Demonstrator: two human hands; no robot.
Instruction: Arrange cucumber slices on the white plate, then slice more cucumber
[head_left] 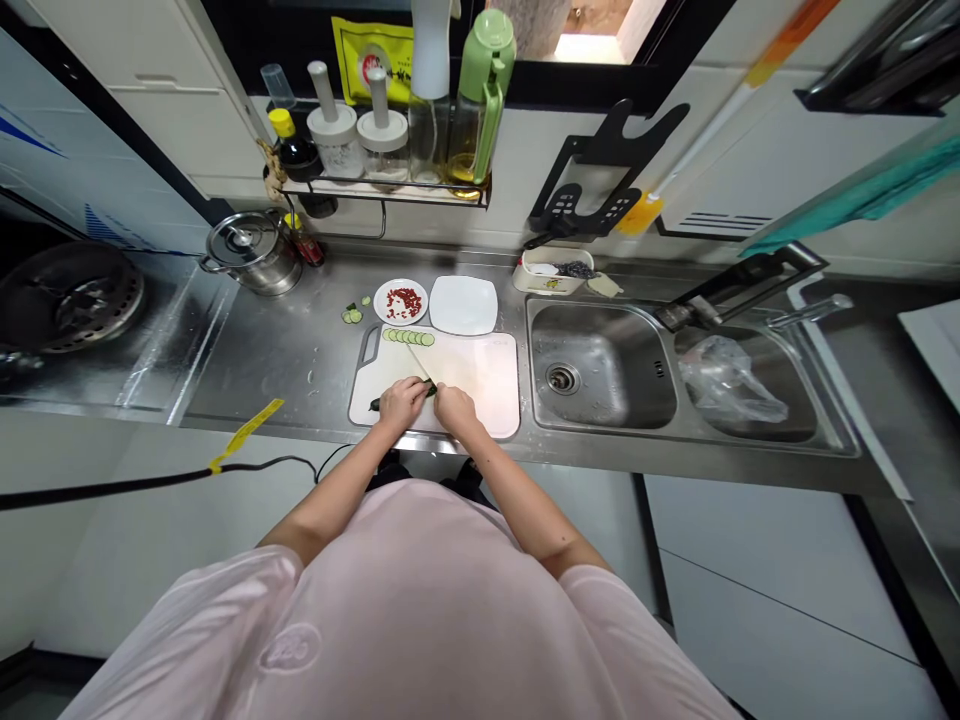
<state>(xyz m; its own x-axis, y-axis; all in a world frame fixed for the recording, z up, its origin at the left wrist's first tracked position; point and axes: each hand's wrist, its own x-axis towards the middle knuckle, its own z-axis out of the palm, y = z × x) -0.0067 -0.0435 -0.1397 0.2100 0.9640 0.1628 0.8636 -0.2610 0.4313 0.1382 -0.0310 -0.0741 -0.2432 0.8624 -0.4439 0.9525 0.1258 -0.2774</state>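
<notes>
Off cutting board [495, 385]: open surface [255, 370] at 9 o'clock, board's 3 o'clock side bare. In the way: plate of red pieces [382, 305] at 11, white plate [463, 305] at 1, pot [262, 272] at 10, wall rack [360, 186] past plates at 12.

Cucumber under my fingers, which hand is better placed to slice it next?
Probably the right: your right hand grips the knife, its blade at the cucumber, while your left hand steadies it on the cutting board.

A steel tabletop [247, 390] runs beneath a pale wall [517, 160], where a black-framed window [592, 30] lets in light; white cabinet fronts [750, 560] stand below.
</notes>
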